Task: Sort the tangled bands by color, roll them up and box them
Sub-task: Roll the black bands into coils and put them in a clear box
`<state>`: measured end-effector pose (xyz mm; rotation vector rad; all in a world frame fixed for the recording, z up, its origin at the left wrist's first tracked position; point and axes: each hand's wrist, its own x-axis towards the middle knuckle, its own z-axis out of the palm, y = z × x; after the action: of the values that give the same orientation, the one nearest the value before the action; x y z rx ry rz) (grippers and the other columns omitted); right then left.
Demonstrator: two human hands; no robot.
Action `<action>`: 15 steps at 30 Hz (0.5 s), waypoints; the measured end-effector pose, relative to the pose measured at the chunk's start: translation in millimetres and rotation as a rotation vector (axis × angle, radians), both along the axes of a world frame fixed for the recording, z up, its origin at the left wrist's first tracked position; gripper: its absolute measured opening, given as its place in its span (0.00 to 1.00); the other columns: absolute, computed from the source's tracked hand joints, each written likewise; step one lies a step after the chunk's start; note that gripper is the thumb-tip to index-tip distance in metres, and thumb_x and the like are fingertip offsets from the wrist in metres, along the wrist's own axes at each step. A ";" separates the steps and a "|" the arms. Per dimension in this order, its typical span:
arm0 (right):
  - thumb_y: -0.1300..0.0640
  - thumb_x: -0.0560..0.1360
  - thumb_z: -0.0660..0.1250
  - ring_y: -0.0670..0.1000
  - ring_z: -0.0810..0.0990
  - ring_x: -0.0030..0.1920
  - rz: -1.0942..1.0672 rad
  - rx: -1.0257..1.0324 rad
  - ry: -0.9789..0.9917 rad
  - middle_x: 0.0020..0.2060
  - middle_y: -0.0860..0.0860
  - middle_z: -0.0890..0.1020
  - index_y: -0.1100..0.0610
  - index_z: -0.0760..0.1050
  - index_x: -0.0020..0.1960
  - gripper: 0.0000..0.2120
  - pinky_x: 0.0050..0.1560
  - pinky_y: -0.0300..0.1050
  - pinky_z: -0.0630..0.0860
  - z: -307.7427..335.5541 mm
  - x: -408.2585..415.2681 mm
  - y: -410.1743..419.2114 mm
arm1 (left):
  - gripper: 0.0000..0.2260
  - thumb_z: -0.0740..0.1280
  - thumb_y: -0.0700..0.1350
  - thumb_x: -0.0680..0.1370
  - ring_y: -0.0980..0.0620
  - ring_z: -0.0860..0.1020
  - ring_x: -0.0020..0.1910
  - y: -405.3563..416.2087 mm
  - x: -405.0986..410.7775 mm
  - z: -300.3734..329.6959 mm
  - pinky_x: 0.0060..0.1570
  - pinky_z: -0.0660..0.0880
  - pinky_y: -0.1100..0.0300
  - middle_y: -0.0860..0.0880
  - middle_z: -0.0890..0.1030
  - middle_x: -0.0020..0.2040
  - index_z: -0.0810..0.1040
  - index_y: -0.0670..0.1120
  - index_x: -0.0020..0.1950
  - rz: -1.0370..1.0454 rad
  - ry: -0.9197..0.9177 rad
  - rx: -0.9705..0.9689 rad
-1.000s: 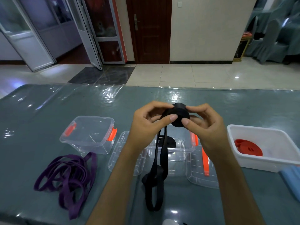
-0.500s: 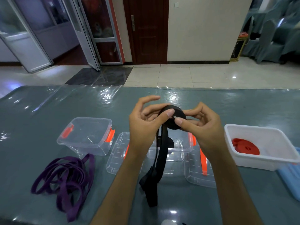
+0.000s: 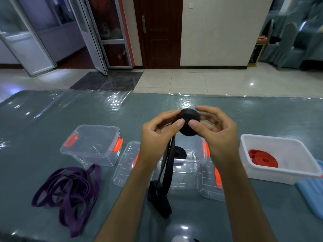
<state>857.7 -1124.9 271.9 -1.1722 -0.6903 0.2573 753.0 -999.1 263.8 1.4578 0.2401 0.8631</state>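
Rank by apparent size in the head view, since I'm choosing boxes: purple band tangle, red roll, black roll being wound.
1. purple band tangle, clearly largest.
2. red roll and black roll: look alike, and the black one is nearer the camera, so unranked.

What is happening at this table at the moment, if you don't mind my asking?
A person is rolling a black band into a coil, pinching it between the left hand and right hand, with its loose tail hanging to the table. Another black roll sits in the middle clear box, and a red roll lies in the white box. The purple bands lie tangled on the left.
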 end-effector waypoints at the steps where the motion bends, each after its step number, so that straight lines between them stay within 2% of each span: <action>1: 0.60 0.69 0.78 0.57 0.87 0.51 -0.006 0.031 0.027 0.49 0.56 0.87 0.55 0.83 0.54 0.14 0.55 0.54 0.84 -0.7 -1.7 1.4 | 0.15 0.72 0.34 0.78 0.47 0.83 0.61 1.1 0.2 -0.5 0.61 0.79 0.57 0.43 0.85 0.60 0.82 0.43 0.64 -0.026 0.008 0.015; 3: 0.61 0.69 0.78 0.60 0.88 0.51 0.047 0.031 0.087 0.50 0.59 0.87 0.59 0.80 0.50 0.12 0.55 0.59 0.84 -3.3 -2.7 0.0 | 0.16 0.73 0.35 0.78 0.47 0.83 0.61 4.3 -2.0 2.5 0.61 0.79 0.57 0.43 0.84 0.59 0.82 0.44 0.66 -0.055 0.002 0.034; 5: 0.61 0.68 0.78 0.62 0.88 0.49 0.120 -0.038 0.115 0.49 0.59 0.87 0.63 0.76 0.47 0.14 0.52 0.60 0.85 0.3 -1.4 -4.0 | 0.17 0.75 0.38 0.75 0.47 0.85 0.58 4.3 -4.1 8.6 0.59 0.80 0.57 0.45 0.86 0.56 0.83 0.46 0.64 -0.016 -0.046 -0.005; 8: 0.60 0.66 0.79 0.60 0.89 0.45 0.100 -0.072 0.053 0.45 0.56 0.87 0.60 0.78 0.50 0.16 0.48 0.57 0.86 7.5 -2.0 -6.6 | 0.15 0.76 0.40 0.73 0.47 0.86 0.55 1.2 -1.8 12.2 0.57 0.80 0.58 0.44 0.87 0.53 0.83 0.45 0.60 0.052 -0.102 -0.031; 11: 0.59 0.68 0.78 0.59 0.88 0.47 0.009 -0.014 0.017 0.49 0.56 0.87 0.57 0.81 0.57 0.18 0.49 0.52 0.86 10.3 -5.4 -5.2 | 0.15 0.73 0.42 0.77 0.46 0.84 0.60 3.6 -0.9 8.7 0.59 0.79 0.58 0.44 0.85 0.58 0.83 0.43 0.63 -0.040 -0.050 0.023; 13: 0.59 0.68 0.78 0.59 0.88 0.49 0.021 -0.026 0.000 0.52 0.56 0.86 0.60 0.79 0.54 0.16 0.53 0.56 0.85 5.8 -3.0 -6.8 | 0.17 0.73 0.42 0.76 0.45 0.83 0.62 10.3 -2.3 8.6 0.61 0.79 0.57 0.44 0.84 0.60 0.82 0.45 0.65 -0.108 0.000 0.073; 15: 0.58 0.67 0.79 0.59 0.88 0.51 0.065 -0.099 -0.044 0.52 0.57 0.85 0.61 0.75 0.50 0.18 0.53 0.56 0.85 2.0 4.1 -8.7 | 0.16 0.75 0.39 0.75 0.47 0.85 0.59 12.9 -3.4 9.9 0.59 0.80 0.58 0.46 0.86 0.57 0.84 0.45 0.63 -0.088 0.032 0.131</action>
<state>861.8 -1133.6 273.9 -1.2539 -0.7623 0.3235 749.6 -986.1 273.7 1.5931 0.1438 0.7963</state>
